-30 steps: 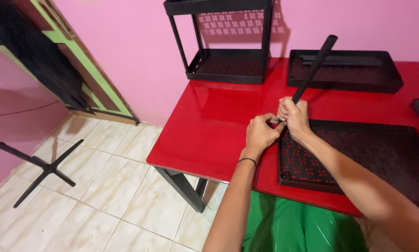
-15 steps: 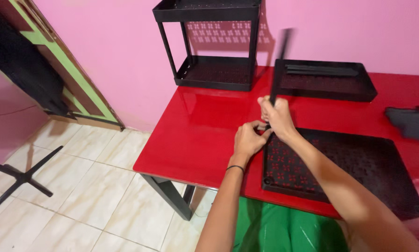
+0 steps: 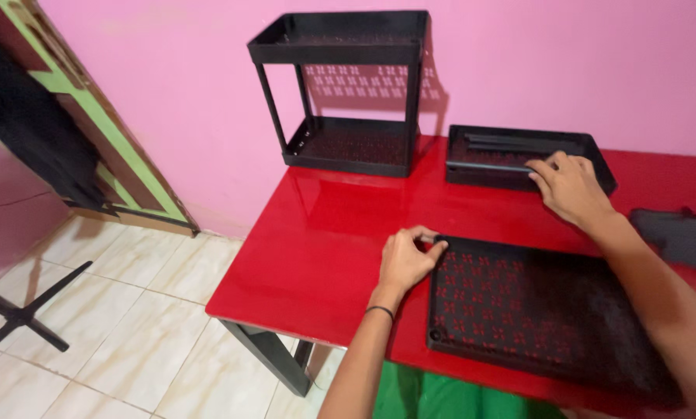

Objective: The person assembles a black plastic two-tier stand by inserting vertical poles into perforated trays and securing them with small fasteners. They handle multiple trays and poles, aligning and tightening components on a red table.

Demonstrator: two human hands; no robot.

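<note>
My left hand [image 3: 407, 261] pinches the far left corner of a flat black perforated tray [image 3: 542, 310] that lies on the red table [image 3: 317, 248]. What sits between its fingertips is too small to tell. My right hand [image 3: 570, 186] reaches to a second black tray [image 3: 596, 159] at the back of the table. Its fingers curl over the end of a black rod [image 3: 484, 166] lying along that tray's front rim. More black rods [image 3: 511, 142] lie inside this tray.
A black two-tier rack [image 3: 340, 93] stands at the back against the pink wall. A dark flat object [image 3: 678, 233] lies at the right edge. Green cloth [image 3: 441, 396] shows below the table front. On the tiled floor at left are black stand legs [image 3: 18, 314].
My right hand has carried the black rod from upright at the near tray's corner to the far tray's rim. My left hand has stayed at the near tray's corner.
</note>
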